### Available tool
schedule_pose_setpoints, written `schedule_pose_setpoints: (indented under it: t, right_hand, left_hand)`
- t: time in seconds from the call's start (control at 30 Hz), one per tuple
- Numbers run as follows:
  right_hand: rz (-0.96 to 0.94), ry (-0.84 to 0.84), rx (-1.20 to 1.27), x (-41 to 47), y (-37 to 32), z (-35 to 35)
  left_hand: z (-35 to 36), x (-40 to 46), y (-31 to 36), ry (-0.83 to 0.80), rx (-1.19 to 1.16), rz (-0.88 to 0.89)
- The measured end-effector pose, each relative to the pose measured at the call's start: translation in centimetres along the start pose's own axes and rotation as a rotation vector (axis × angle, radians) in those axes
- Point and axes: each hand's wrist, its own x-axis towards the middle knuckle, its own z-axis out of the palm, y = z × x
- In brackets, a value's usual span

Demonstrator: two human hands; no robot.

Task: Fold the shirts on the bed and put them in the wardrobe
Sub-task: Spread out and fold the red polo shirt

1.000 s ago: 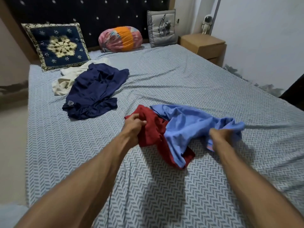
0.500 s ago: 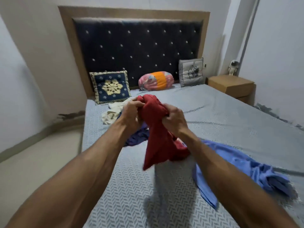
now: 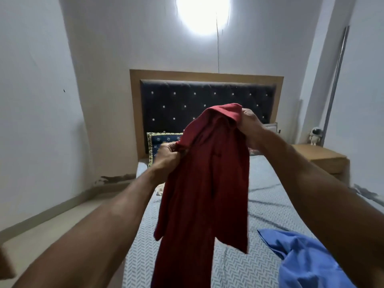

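Both hands grip the red shirt (image 3: 207, 183) aloft: right hand (image 3: 250, 126) higher, left hand (image 3: 168, 155) lower (long axis hanging down toward the bed (image 3: 270, 204)).

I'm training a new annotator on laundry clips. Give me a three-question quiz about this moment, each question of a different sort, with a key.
1. True or false: the red shirt lies flat on the bed.
2. Which of the hands grips the shirt higher up? A) left hand B) right hand
3. Fill in: the garment lying on the bed at lower right is ____.

Key: 1. false, it hangs in the air from both hands. 2. B. 3. blue.
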Motion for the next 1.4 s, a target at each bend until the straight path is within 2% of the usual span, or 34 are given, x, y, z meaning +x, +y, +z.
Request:
schedule_pose_setpoints:
  t: [0.07, 0.13, 0.17, 0.37, 0.5, 0.57, 0.67, 0.77, 0.83, 0.9, 0.97, 1.03, 1.1, 1.17, 1.23, 1.33, 1.4]
  right_hand:
    - [-0.060, 0.104, -0.262, 0.6, -0.2, -1.0]
    - [-0.018, 0.210, -0.589, 0.8, 0.1, -2.2]
    - [0.006, 0.248, -0.648, 0.8, 0.2, -2.7]
    - [0.067, 0.320, -0.341, 1.0, 0.7, -2.4]
    - [0.239, 0.120, -0.315, 0.1, 0.2, -2.2]
    - [0.359, -0.019, -0.304, -2.4, -1.7, -1.2]
    - [0.365, -0.168, -0.193, -3.6, -2.8, -1.9]
    - [0.336, -0.180, -0.049, -4.0, -3.4, -2.3]
    - [0.356, -0.160, -0.012, -3.9, -3.1, -1.9]
    - [0.462, -0.169, -0.104, -4.0, -2.6, -1.1]
    - [0.550, -0.209, -0.181, -3.9, -2.0, -1.0]
    - [0.522, -0.189, -0.104, -3.6, -1.4, -1.5]
    - [0.487, -0.125, -0.064, -3.4, -0.8, -2.0]
    - [0.515, -0.148, -0.113, -3.4, 0.1, -2.4]
    - [0.494, -0.181, -0.200, -3.3, 1.2, -3.1]
    - [0.416, -0.155, -0.339, -3.5, 2.3, -4.8]
    - [0.436, -0.236, -0.428, -4.1, 3.1, -6.2]
  left_hand:
    - [-1.8, 0.2, 1.1, 0.079, 0.072, 0.012]
    - [-3.7, 0.4, 2.4, 0.103, 0.202, 0.032]
    - [-4.5, 0.5, 3.3, 0.091, 0.277, 0.047]
    - [-7.1, 0.4, 7.8, 0.025, 0.635, 0.167]
    - [-8.1, -0.8, 9.7, -0.054, 0.675, 0.213]
    - [-8.8, -1.2, 9.8, -0.087, 0.602, 0.200]
    - [-10.3, -1.3, 9.9, -0.153, 0.310, 0.098]
    - [-10.4, -1.6, 10.0, -0.204, 0.137, 0.077]
    - [-9.4, -1.7, 9.9, -0.153, 0.046, 0.001]
    - [-8.6, -1.5, 9.3, -0.088, 0.120, -0.095]
    - [-8.4, -1.6, 8.5, -0.148, 0.213, -0.210]
    - [-8.7, -1.7, 7.9, -0.185, 0.152, -0.288]
    - [-9.1, -1.4, 7.1, -0.151, 0.068, -0.291]
    - [-9.1, -1.1, 6.3, -0.113, 0.045, -0.244]
    - [-9.1, -1.2, 5.9, -0.202, 0.081, -0.219]
    - [-9.3, -2.1, 5.5, -0.365, 0.315, -0.242]
    - [-9.2, -2.4, 4.5, -0.336, 0.523, -0.195]
